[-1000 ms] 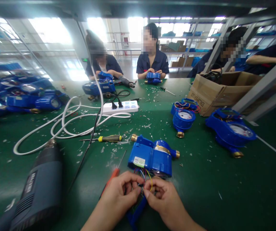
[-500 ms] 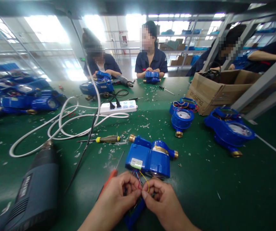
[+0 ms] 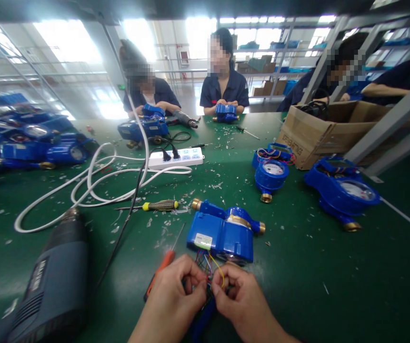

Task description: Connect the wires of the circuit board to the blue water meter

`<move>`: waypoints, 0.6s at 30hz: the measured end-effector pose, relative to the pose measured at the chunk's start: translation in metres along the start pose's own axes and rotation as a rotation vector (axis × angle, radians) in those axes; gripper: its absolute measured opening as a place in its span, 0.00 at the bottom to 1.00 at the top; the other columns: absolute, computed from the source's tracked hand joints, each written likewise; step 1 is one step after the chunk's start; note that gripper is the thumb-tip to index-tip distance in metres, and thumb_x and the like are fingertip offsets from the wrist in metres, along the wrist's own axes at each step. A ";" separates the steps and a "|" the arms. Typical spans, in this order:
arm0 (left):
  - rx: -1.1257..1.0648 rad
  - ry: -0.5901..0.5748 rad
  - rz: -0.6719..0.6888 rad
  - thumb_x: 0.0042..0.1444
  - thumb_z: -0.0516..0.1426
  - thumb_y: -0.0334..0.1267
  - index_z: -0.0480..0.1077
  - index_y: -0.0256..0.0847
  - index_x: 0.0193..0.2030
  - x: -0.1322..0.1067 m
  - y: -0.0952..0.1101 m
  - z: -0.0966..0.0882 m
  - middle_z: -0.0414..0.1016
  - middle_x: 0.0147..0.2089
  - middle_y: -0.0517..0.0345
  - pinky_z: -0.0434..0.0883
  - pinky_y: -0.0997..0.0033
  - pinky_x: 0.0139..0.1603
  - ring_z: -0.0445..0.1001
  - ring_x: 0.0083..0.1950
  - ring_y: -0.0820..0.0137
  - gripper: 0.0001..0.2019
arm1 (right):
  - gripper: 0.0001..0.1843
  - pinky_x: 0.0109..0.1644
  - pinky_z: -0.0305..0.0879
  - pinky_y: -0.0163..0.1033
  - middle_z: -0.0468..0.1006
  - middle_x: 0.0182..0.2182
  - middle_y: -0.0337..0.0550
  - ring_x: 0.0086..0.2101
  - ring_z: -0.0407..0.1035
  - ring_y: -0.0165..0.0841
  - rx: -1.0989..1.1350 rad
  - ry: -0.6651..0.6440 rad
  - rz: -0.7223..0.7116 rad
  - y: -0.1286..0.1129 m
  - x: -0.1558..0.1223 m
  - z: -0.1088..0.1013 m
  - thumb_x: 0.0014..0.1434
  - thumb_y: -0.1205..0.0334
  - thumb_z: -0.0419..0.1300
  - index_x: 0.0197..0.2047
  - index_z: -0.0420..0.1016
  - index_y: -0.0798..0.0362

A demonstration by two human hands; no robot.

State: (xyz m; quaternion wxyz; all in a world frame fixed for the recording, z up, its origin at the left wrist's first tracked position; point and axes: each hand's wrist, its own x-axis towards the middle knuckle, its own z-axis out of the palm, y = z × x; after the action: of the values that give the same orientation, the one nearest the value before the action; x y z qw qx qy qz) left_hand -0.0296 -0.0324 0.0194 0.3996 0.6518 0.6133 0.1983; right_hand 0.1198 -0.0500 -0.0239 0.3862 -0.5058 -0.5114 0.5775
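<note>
A blue water meter (image 3: pixel 221 233) with brass pipe ends lies on its side in front of me. Thin coloured wires (image 3: pixel 222 269) come out of its near side and run down to my fingers. My left hand (image 3: pixel 181 290) pinches wires between thumb and forefinger. Close beside it, my right hand (image 3: pixel 238 293) pinches wires too, with a yellow one looping over its fingertips. Exactly which strands each hand grips is too small to make out. Below the hands, a blue part (image 3: pixel 204 321) is mostly hidden. An orange-handled screwdriver (image 3: pixel 161 271) lies left of my left hand.
A heat gun (image 3: pixel 56 281) rests at the left by a coiled white cable (image 3: pixel 79 195). Farther on are a yellow-black screwdriver (image 3: pixel 160 205), a power strip (image 3: pixel 186 158), more meters (image 3: pixel 271 174) and a cardboard box (image 3: pixel 306 136). Several co-workers (image 3: pixel 224 90) sit across the green table.
Both hands stay pinched on the wires, with a slightly wider gap between the fingertips. The blue part beneath has shifted and shows less. The meter in front stays in place.
</note>
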 end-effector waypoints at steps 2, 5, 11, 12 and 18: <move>0.060 0.078 0.017 0.49 0.51 0.35 0.65 0.39 0.25 0.000 -0.006 -0.006 0.64 0.25 0.62 0.60 0.75 0.28 0.63 0.27 0.72 0.05 | 0.04 0.24 0.50 0.33 0.60 0.20 0.34 0.21 0.53 0.26 -0.005 0.003 0.008 0.001 0.000 0.000 0.48 0.65 0.55 0.25 0.65 0.55; 0.046 0.098 0.002 0.53 0.51 0.41 0.65 0.40 0.28 0.002 -0.016 -0.017 0.64 0.25 0.63 0.60 0.75 0.28 0.63 0.27 0.73 0.08 | 0.04 0.24 0.50 0.33 0.60 0.20 0.33 0.21 0.53 0.26 0.007 -0.010 0.017 0.001 -0.001 0.000 0.49 0.64 0.54 0.26 0.64 0.55; 0.305 0.168 -0.144 0.57 0.45 0.55 0.63 0.42 0.25 0.006 -0.040 -0.035 0.64 0.23 0.62 0.57 0.73 0.26 0.62 0.25 0.71 0.21 | 0.07 0.26 0.53 0.33 0.62 0.23 0.35 0.23 0.57 0.28 -0.003 -0.031 0.029 0.003 -0.004 0.000 0.53 0.60 0.55 0.28 0.64 0.54; 0.365 0.188 -0.151 0.57 0.45 0.55 0.62 0.41 0.25 0.005 -0.042 -0.035 0.63 0.22 0.62 0.56 0.72 0.25 0.61 0.24 0.71 0.21 | 0.07 0.25 0.53 0.32 0.62 0.23 0.35 0.23 0.57 0.28 -0.003 -0.032 0.033 0.005 -0.004 0.000 0.53 0.59 0.55 0.29 0.63 0.54; 0.094 -0.073 0.178 0.61 0.47 0.41 0.64 0.44 0.37 -0.002 -0.030 -0.024 0.65 0.30 0.64 0.61 0.75 0.31 0.63 0.30 0.74 0.08 | 0.10 0.26 0.55 0.32 0.66 0.27 0.36 0.24 0.59 0.27 -0.015 0.003 0.042 0.015 -0.002 0.002 0.57 0.55 0.55 0.30 0.62 0.52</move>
State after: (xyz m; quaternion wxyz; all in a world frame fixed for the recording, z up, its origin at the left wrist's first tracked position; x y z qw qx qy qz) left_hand -0.0667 -0.0297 0.0112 0.3715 0.7285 0.5467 0.1798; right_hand 0.1189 -0.0552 -0.0381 0.3706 -0.5203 -0.5045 0.5809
